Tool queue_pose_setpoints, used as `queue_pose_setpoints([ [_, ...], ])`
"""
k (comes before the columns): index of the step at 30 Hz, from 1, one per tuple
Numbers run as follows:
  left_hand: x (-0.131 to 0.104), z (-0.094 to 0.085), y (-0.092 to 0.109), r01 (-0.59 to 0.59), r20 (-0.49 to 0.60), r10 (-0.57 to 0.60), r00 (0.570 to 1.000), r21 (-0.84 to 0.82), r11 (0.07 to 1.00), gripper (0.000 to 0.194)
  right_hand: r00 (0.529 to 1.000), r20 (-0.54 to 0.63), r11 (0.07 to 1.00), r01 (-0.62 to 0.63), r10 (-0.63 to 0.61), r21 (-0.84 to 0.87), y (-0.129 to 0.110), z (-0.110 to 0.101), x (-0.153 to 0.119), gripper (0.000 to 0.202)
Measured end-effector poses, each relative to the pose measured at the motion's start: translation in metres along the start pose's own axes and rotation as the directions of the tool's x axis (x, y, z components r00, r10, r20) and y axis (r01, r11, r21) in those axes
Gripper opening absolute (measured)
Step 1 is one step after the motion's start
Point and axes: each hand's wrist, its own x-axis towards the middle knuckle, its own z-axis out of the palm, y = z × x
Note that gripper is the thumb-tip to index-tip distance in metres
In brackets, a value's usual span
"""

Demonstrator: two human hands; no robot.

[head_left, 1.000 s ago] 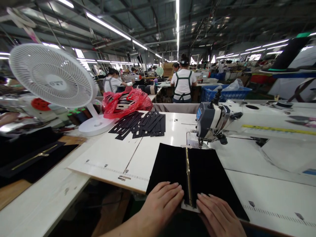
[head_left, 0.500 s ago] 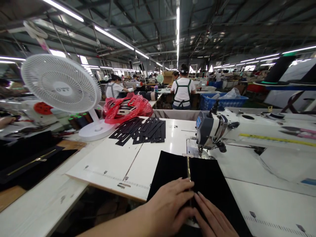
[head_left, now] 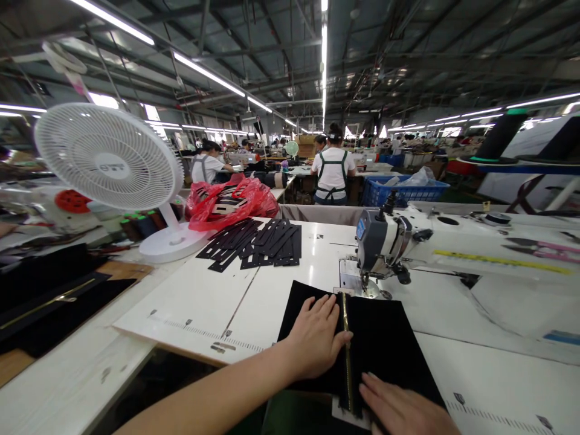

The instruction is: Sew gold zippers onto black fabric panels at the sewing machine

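Note:
A black fabric panel point(head_left: 389, 338) lies on the sewing table, its far edge close to the needle area of the sewing machine point(head_left: 385, 241). Down its middle runs a gold-toothed zipper point(head_left: 348, 368). My left hand point(head_left: 317, 335) rests flat on the panel left of the zipper, fingers stretched toward the machine and thumb on the zipper. Right of the zipper, at the near end, my right hand point(head_left: 399, 405) lies with fingers extended on the fabric. Part of the right hand is cut off by the lower frame edge. A pale piece point(head_left: 347, 417) shows under the zipper's near end.
A pile of black slotted strips point(head_left: 258, 241) lies beyond to the left, beside a red plastic bag point(head_left: 231, 202) and a white fan point(head_left: 113, 163). Pink-handled snips point(head_left: 539, 246) rest on the machine arm. A co-worker point(head_left: 334, 166) faces away behind a blue crate point(head_left: 399, 188).
My left hand has slid forward along the panel toward the machine, its fingers spreading. My right hand has moved back slightly, apart from the left, uncovering more of the zipper.

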Motion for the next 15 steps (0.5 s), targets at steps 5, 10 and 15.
queue_pose_setpoints([
  [5,0.012,0.011,-0.003,-0.082,-0.009,0.082,0.997,0.017,0.996,0.053,0.924,0.368,0.993,-0.116,0.102,0.015,0.044,0.027,0.041,0.042],
  [10,0.005,0.021,-0.016,-0.019,-0.014,0.020,1.000,0.066,0.998,0.059,0.895,0.422,0.988,-0.150,0.147,-0.028,0.060,0.066,0.024,0.049],
  [15,0.000,0.018,-0.018,0.036,-0.004,-0.035,0.999,0.099,0.994,0.061,0.885,0.406,0.974,-0.206,0.227,-0.096,0.056,0.067,0.011,0.051],
])
